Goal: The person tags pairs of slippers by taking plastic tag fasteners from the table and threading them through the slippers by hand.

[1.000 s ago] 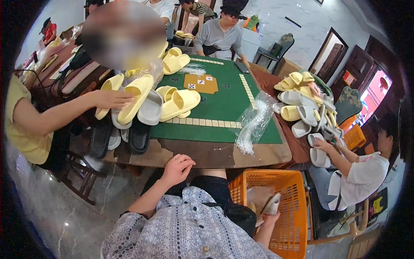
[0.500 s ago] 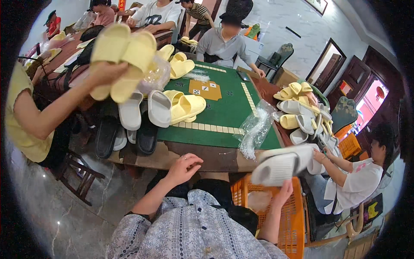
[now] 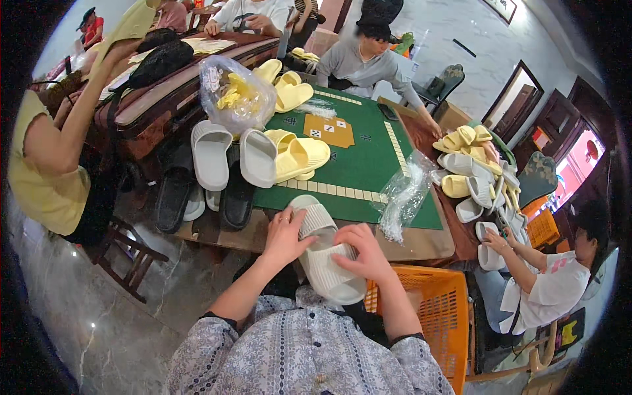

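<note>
A pair of light grey slide slippers is held between my two hands, over the near edge of the table in front of my body. The two lie pressed together, with ribbed straps showing. My left hand closes round their upper left side. My right hand grips the right side lower down, fingers curled over a strap. Beyond them on the table's left side, grey slippers and yellow slippers stand next to black slippers.
An orange plastic crate stands low at my right. Clear bags of thin white strips lie on the green table mat. A slipper pile lies at the right, near a seated person. Another person in yellow is at my left.
The grey slippers have moved from my right side to the middle, and my left hand has taken hold of them too. The person at left has moved the yellow slippers up and away.
</note>
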Action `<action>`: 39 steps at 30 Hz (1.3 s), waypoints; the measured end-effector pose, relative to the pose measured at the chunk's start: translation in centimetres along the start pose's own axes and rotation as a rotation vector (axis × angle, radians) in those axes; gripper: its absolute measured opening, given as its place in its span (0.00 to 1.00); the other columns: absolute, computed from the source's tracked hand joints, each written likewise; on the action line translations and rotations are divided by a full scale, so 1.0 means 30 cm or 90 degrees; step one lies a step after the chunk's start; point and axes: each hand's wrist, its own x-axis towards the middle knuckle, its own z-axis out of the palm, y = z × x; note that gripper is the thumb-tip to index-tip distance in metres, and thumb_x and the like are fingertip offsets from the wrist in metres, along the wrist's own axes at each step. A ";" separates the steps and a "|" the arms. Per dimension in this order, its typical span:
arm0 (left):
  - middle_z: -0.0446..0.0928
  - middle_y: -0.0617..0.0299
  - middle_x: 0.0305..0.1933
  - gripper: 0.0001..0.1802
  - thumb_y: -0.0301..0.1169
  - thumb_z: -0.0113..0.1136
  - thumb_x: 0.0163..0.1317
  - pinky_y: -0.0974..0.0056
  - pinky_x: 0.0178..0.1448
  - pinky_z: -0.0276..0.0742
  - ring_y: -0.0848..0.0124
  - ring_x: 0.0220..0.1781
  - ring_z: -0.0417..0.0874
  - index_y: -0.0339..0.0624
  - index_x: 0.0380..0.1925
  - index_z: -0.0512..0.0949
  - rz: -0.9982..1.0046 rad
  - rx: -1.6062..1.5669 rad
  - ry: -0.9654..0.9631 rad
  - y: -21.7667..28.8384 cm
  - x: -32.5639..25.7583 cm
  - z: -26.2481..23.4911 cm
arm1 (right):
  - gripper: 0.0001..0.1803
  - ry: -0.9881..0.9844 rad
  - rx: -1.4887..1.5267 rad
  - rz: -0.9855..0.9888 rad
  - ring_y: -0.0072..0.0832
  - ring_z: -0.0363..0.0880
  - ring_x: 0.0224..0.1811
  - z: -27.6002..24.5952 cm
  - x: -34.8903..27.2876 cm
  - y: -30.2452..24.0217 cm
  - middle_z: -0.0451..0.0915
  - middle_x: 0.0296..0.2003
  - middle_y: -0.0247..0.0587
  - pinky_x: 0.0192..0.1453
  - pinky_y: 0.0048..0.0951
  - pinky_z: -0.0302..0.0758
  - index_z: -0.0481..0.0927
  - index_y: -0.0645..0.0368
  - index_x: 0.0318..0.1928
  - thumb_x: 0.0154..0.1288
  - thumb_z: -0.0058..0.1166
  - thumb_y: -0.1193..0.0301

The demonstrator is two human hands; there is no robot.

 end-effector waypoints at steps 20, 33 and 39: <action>0.72 0.46 0.48 0.48 0.65 0.66 0.40 0.52 0.53 0.71 0.51 0.49 0.70 0.40 0.54 0.73 -0.036 0.135 0.124 0.044 0.010 0.003 | 0.21 -0.140 -0.375 0.007 0.37 0.70 0.49 0.013 -0.094 -0.147 0.72 0.38 0.38 0.61 0.42 0.62 0.78 0.52 0.45 0.47 0.64 0.65; 0.71 0.50 0.51 0.40 0.50 0.75 0.41 0.53 0.60 0.67 0.52 0.53 0.68 0.39 0.52 0.76 0.041 0.016 0.039 -0.075 0.034 -0.092 | 0.04 -0.238 -0.645 -0.220 0.35 0.63 0.64 -0.216 -0.066 0.076 0.75 0.45 0.36 0.76 0.52 0.49 0.79 0.52 0.27 0.49 0.53 0.69; 0.72 0.48 0.50 0.38 0.50 0.73 0.43 0.53 0.60 0.68 0.51 0.53 0.69 0.39 0.52 0.76 0.000 0.027 0.069 -0.051 0.055 -0.019 | 0.08 -0.204 -0.784 -0.285 0.33 0.65 0.65 -0.087 0.129 0.245 0.78 0.47 0.34 0.77 0.45 0.48 0.85 0.53 0.28 0.48 0.53 0.69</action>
